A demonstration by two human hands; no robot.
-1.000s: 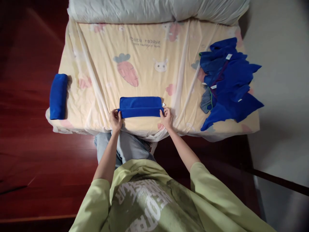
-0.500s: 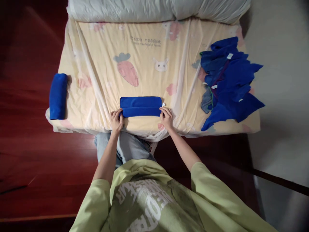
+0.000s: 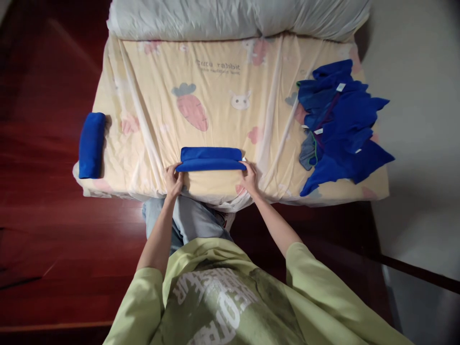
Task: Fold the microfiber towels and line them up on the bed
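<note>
A blue folded towel lies near the front edge of the bed, its near layer lifted into a long raised fold. At its left end, my left hand pinches the corner of that fold. My right hand grips the opposite corner between thumb and fingers. A small white tag peeks out beside the towel's right end. Off to the left, a folded blue cloth bundle rests by the bed's edge.
The bed wears a cream sheet with carrot and rabbit prints. A crumpled pile of blue cloths with white tags lies at the right. A pale quilt runs along the back. Dark red floor surrounds the left and front.
The towel's near layer has come up off the bed and turned away from me, making the towel narrower. Both hands keep hold of its ends. The view has shifted slightly.
</note>
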